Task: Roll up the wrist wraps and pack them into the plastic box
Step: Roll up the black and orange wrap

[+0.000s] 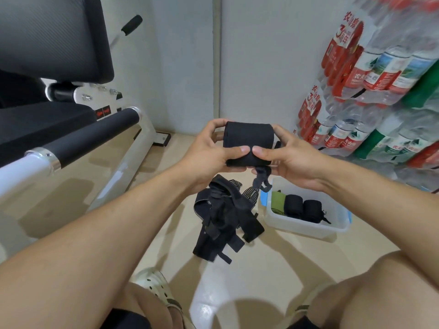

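Here, both hands' grip (249,153) around a rolled black wrap (248,141), above the open-topped plastic box (306,226).

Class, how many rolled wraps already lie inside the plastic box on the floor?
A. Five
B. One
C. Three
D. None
C: the plastic box holds one green roll and two black rolls side by side.

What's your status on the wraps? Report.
Left hand and right hand grip black rolled wrap. Three rolls in plastic box. Unrolled wraps on floor. Nothing in the way.
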Available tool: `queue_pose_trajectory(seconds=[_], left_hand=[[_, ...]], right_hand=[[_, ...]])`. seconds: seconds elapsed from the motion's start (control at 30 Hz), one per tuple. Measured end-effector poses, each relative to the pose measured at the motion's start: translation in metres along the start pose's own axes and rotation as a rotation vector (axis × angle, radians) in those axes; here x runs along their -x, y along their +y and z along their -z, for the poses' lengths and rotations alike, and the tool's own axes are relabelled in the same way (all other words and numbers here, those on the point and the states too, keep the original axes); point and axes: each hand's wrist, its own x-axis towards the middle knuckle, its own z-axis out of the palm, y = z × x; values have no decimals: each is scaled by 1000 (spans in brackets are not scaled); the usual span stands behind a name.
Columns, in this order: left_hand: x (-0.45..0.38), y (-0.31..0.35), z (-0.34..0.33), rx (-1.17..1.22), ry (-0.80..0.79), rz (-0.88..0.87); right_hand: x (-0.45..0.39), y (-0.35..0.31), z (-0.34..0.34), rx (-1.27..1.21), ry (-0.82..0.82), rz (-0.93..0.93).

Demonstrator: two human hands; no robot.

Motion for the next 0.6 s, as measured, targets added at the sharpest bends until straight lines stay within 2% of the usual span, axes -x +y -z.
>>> queue_pose_trajectory(seconds=[0.13,0.33,0.43,0.6], left_hand=[[-10,-12,-7,-177,-54,51],[-33,-26,-37,-416,-89,112],[-43,-39,-60,-461,-54,68],[-60,-55,-85,-487,-49,63]], right_hand=[[6,5,17,131,58,-19],[15,9,45,34,198,-61],[20,14,59,-73,247,-102],[25,22,78,-20,317,-137]])
